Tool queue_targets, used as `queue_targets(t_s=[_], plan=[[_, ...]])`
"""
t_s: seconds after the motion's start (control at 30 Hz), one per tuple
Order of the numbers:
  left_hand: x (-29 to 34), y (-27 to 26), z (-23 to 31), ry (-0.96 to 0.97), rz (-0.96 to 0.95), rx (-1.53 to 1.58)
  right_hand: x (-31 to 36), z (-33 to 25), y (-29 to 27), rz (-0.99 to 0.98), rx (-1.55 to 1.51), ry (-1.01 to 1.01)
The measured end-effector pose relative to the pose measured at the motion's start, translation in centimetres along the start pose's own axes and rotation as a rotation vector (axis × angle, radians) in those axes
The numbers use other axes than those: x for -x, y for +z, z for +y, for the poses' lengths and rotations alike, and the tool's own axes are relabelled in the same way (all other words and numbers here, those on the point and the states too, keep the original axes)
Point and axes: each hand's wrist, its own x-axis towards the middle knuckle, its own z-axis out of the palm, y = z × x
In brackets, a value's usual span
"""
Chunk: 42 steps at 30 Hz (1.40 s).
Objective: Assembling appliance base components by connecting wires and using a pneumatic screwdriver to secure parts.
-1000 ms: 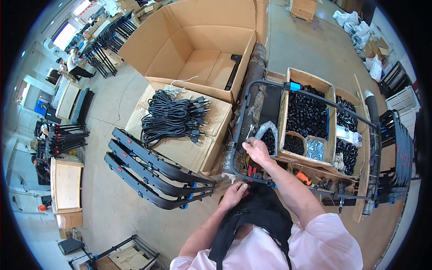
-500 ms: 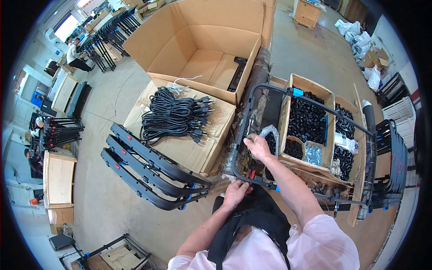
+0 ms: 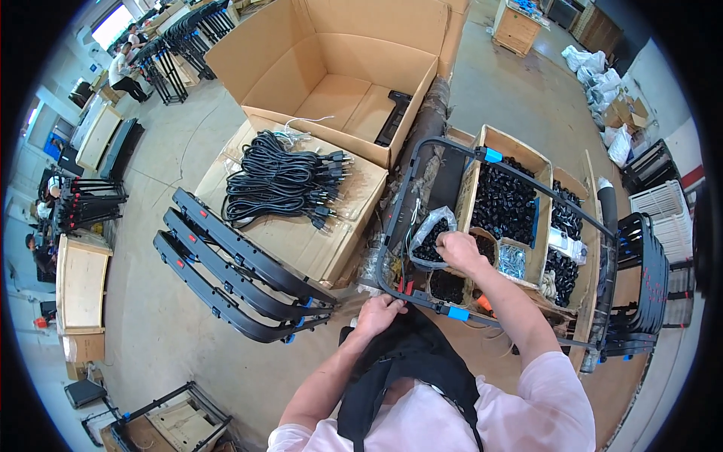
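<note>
A black tubular frame [image 3: 413, 169] with blue tape pieces lies across the workbench. At its near left corner, beside a red connector [image 3: 409, 287], is my left hand [image 3: 379, 315]. Its thumb and fingers are pressed together; what they pinch is too small to tell. My right hand [image 3: 461, 251] reaches inside the frame to the edge of a clear plastic bag [image 3: 431, 256] holding small black parts. Those fingers are curled closed, and anything in them is hidden.
Right of the bag stands a wooden box [image 3: 476, 192] of black parts and screws. Coiled black power cords [image 3: 275, 181] lie on a cardboard box [image 3: 331, 264], with curved black frames [image 3: 241, 279] leaning beside it. Behind is an open carton [image 3: 279, 87]. People [image 3: 120, 71] work far left.
My right hand has moved from the frame's inner left side rightward to the plastic bag. My left hand has shifted slightly left and up, staying by the frame's corner.
</note>
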Motion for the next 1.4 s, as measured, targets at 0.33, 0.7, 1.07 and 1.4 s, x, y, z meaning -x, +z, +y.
queue_targets(t_s=[0.33,0.7,1.07,1.4], plan=[[-0.6,1.3,-2.1,-0.01,-0.103,0.559,-1.9,-0.3,2.7,-0.054,0.11,0.035],[-1.1,1.7,-3.2,-0.01,-0.17,0.732,-2.2,1.2,1.2,-0.008,-0.385,0.227],[-0.5,2.3,-2.8,-0.018,-0.079,0.773,5.7,-5.7,-3.1,0.11,-1.091,0.361],[-0.4,0.6,-1.8,-0.148,-0.101,0.732,21.1,-12.7,5.6,-0.073,-1.693,0.649]])
